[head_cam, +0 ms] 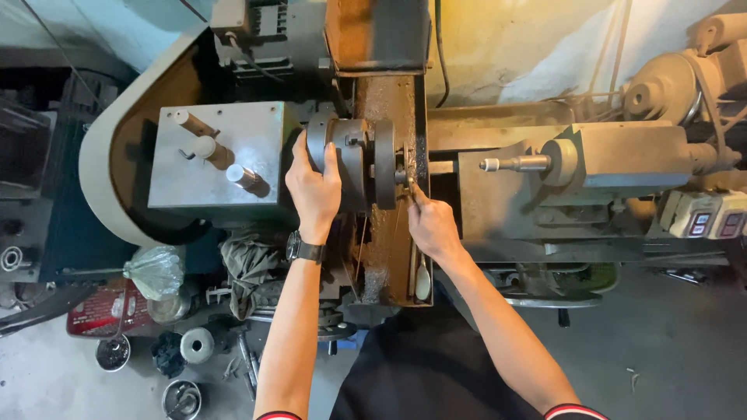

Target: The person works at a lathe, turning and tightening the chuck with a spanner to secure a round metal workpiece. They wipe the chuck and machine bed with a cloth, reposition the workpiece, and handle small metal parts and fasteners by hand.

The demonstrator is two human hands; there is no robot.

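Observation:
I look down on a metal lathe. My left hand (313,187) wraps over the round grey chuck (354,159), fingers curled on its left rim; a dark wristwatch (303,250) sits on that wrist. My right hand (430,223) is closed around a thin metal tool (411,185) whose tip touches the right face of the chuck, where a small workpiece sits. What exactly the tool is cannot be told. The rusty lathe bed (387,257) runs toward me under both hands.
The grey headstock box (214,155) with three levers stands left. The tailstock (599,159) with its pointed centre lies right. A switch box (708,218) is at far right. Cans, a rag, a plastic bag (156,271) and loose parts litter the floor at lower left.

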